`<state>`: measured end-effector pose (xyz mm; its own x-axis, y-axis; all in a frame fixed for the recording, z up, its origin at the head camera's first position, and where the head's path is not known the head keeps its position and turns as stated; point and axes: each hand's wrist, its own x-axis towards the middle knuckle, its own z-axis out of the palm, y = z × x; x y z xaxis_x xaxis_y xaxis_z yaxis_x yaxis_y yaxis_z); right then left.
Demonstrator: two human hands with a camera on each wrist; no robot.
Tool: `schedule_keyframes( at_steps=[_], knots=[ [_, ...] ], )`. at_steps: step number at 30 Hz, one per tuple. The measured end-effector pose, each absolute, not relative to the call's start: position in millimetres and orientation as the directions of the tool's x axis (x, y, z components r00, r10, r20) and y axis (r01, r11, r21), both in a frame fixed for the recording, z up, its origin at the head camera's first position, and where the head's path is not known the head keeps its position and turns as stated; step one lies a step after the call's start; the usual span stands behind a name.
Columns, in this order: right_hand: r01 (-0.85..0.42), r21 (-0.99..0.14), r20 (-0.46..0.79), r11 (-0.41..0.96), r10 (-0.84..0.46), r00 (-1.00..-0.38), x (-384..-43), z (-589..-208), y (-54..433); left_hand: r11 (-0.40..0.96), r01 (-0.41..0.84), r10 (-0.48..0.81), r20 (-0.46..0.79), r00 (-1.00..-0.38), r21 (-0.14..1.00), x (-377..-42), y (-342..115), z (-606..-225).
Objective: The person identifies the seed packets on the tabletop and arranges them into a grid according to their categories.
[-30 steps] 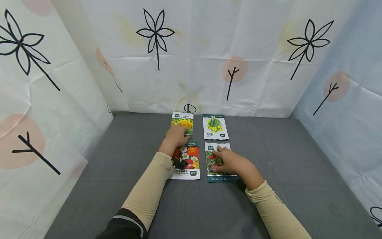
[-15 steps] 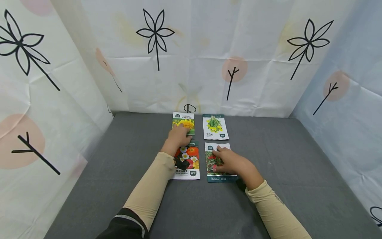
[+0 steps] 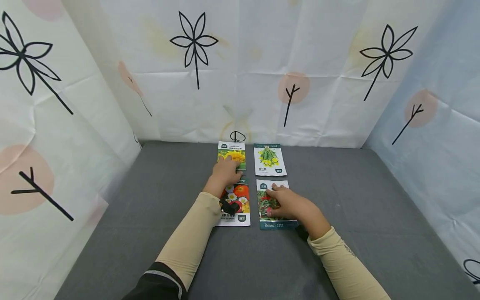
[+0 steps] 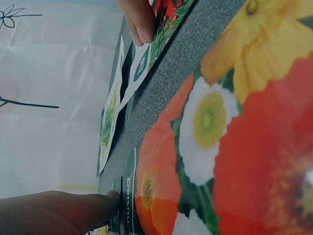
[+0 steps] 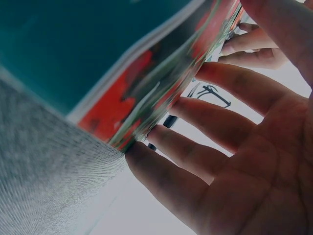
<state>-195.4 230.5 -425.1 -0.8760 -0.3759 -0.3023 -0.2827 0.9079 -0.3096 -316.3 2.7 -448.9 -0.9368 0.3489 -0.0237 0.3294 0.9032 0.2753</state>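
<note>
Two by two on the grey tabletop lie flower seed packets. My left hand (image 3: 226,173) rests its fingers on the back-left packet with yellow blooms (image 3: 237,154), covering its lower left part. Beneath that wrist is the front-left packet with red, orange and white flowers (image 3: 241,193), partly hidden by the arm. My right hand (image 3: 290,203) touches the front-right packet with red flowers (image 3: 277,225); in the right wrist view its spread fingers (image 5: 171,181) meet the packet's edge. The back-right packet with a yellow-flowered bunch (image 3: 269,161) lies untouched.
Grey cloth covers the table (image 3: 157,183). A white printed fabric backdrop (image 3: 240,83) stands along the table's back edge, with more fabric at the left and right sides. Narrow gaps separate the left packets from the right ones.
My left hand and the yellow-bloom packet under it have shifted slightly to the right, closer to the back-right packet. The right hand stays in place on its packet.
</note>
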Motion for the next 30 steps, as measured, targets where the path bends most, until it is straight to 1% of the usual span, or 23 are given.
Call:
schedule_keyframes(
  at_steps=[4, 12, 20, 27, 30],
  knots=[
    [-0.278, -0.307, -0.305, 0.91, -0.371, -0.877, -195, -426, 230, 0.899, 0.335, 0.355, -0.022, -0.935, 0.281, -316, 3, -450],
    [-0.272, -0.315, -0.292, 0.909, -0.366, -0.884, -194, -423, 227, 0.879, 0.345, 0.368, -0.007, -0.93, 0.328, -314, -2, -449],
    [-0.287, -0.302, -0.28, 0.909, -0.373, -0.885, -195, -426, 226, 0.875, 0.326, 0.344, 0.016, -0.939, 0.358, -311, -7, -454],
    [-0.296, -0.325, -0.22, 0.898, -0.376, -0.9, -193, -423, 227, 0.843, 0.338, 0.35, 0.05, -0.936, 0.418, -309, -10, -455],
    [-0.312, -0.309, -0.198, 0.899, -0.381, -0.903, -191, -420, 228, 0.821, 0.368, 0.372, 0.08, -0.925, 0.436, -308, -12, -454]
  ],
)
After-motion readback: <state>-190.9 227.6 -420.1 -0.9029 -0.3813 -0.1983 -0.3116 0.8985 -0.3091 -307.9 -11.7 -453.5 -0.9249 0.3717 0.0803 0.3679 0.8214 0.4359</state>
